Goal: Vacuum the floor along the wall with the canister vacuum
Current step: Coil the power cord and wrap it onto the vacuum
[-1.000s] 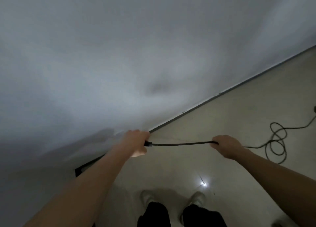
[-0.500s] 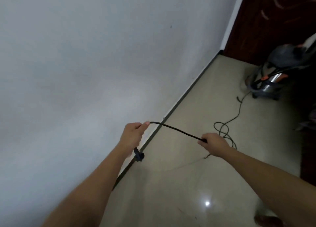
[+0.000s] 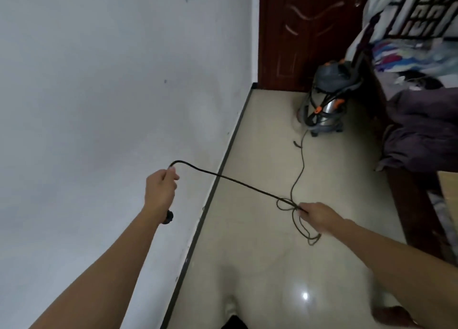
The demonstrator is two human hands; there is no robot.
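**Clear the tangle before plugging in**

Our left grip (image 3: 159, 188) is curled round the cord (image 3: 238, 183), with the plug (image 3: 169, 217) hanging just below it. Our right grip (image 3: 319, 215) pinches the cord farther along, above loose loops (image 3: 306, 232). The vacuum (image 3: 324, 100) stands well beyond both grips. We should shake those loops out first, feeding slack through the right grip.
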